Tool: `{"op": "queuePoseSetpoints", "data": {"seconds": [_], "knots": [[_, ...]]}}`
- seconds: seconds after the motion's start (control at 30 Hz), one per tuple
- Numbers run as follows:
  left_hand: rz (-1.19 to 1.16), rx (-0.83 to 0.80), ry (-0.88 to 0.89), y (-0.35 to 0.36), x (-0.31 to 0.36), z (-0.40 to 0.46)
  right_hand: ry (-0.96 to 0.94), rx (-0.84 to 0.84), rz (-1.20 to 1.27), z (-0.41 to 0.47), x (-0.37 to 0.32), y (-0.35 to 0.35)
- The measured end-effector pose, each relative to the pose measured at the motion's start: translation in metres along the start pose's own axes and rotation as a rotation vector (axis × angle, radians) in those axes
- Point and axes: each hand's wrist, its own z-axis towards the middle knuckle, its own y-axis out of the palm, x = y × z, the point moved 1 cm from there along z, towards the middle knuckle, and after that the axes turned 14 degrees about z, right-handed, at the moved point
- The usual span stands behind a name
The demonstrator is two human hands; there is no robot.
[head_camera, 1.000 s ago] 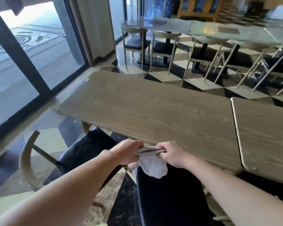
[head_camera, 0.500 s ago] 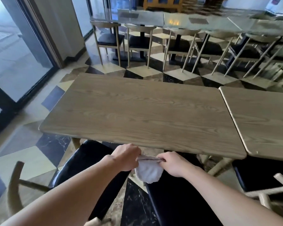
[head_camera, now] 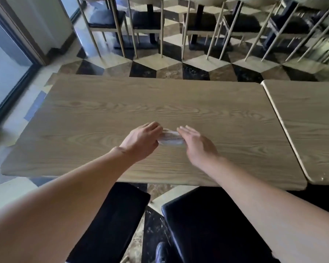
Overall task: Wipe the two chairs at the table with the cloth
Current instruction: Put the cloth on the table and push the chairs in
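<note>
Directly before you stood the wooden surface (head_camera: 106,118), two black chairs (head_camera: 203,224) tucked beneath its near edge. Your left hand (head_camera: 141,142) pinched the folded cloth (head_camera: 170,139) lying mid-surface, right hand's (head_camera: 198,147) fingers (head_camera: 186,130) straight beside it. Soft and light, it looked easiest gathered at the folds.

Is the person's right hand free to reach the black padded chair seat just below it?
Probably yes. The right hand rests open beside the folded white cloth on the wooden table; the black padded chair seat juts clear of the table's edge, uncovered.
</note>
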Motion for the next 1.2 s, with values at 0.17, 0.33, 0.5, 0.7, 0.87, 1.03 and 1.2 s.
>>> {"op": "queuePoseSetpoints", "data": {"seconds": [0.17, 0.33, 0.5, 0.7, 0.87, 1.03, 1.2], "knots": [[-0.001, -0.078, 0.149, 0.092, -0.012, -0.029, -0.125, -0.107, -0.041, -0.019, 0.049, 0.078], [-0.059, -0.155, 0.201, 0.151, -0.003, -0.081, -0.079, -0.256, -0.253, -0.075, 0.081, 0.149], [0.142, -0.437, 0.18, 0.154, 0.0, -0.088, -0.032, -0.284, -0.32, -0.076, 0.07, 0.155], [0.223, -0.652, 0.105, 0.12, 0.001, -0.082, 0.143, -0.352, -0.164, -0.059, 0.034, 0.127], [0.112, -0.57, -0.065, 0.069, -0.01, -0.1, 0.24, -0.131, 0.033, -0.054, -0.008, 0.107], [0.135, -0.469, -0.157, -0.003, -0.042, -0.139, 0.383, 0.078, 0.153, -0.071, -0.066, 0.097], [0.041, -0.363, -0.209, -0.055, -0.074, -0.198, 0.489, 0.249, 0.244, -0.126, -0.119, 0.111]]}}
